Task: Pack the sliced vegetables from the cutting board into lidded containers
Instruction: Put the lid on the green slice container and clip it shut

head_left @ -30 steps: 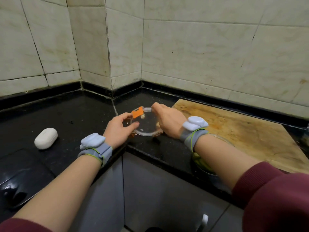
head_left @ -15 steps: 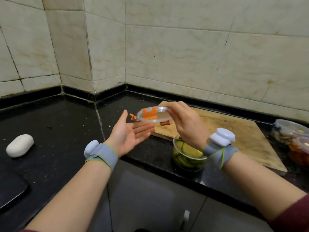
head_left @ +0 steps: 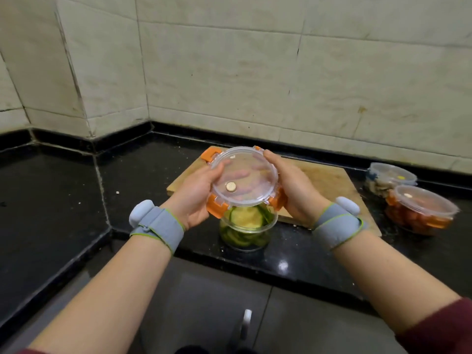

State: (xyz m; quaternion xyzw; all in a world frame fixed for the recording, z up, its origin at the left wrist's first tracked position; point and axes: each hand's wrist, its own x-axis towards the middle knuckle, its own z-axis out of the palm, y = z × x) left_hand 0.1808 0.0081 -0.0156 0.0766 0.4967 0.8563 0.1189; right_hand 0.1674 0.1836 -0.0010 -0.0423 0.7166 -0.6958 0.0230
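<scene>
A round clear lid (head_left: 242, 175) with orange clips is held tilted in the air between both hands. My left hand (head_left: 196, 192) grips its left edge, fingers under it. My right hand (head_left: 293, 190) grips its right edge. Just below the lid stands an open glass container (head_left: 245, 231) filled with green cucumber slices, on the black counter near its front edge. The wooden cutting board (head_left: 329, 180) lies behind the container and shows no slices on its visible part.
Two lidded containers stand at the right: one with red pieces (head_left: 421, 208), one behind it with pale contents (head_left: 390, 177). The black counter (head_left: 51, 200) runs left into a tiled corner. A cabinet door with a handle (head_left: 246, 325) is below the counter edge.
The right hand carried the lid from the counter corner to above the cucumber container. The left hand, open half a second ago, now grips the lid too.
</scene>
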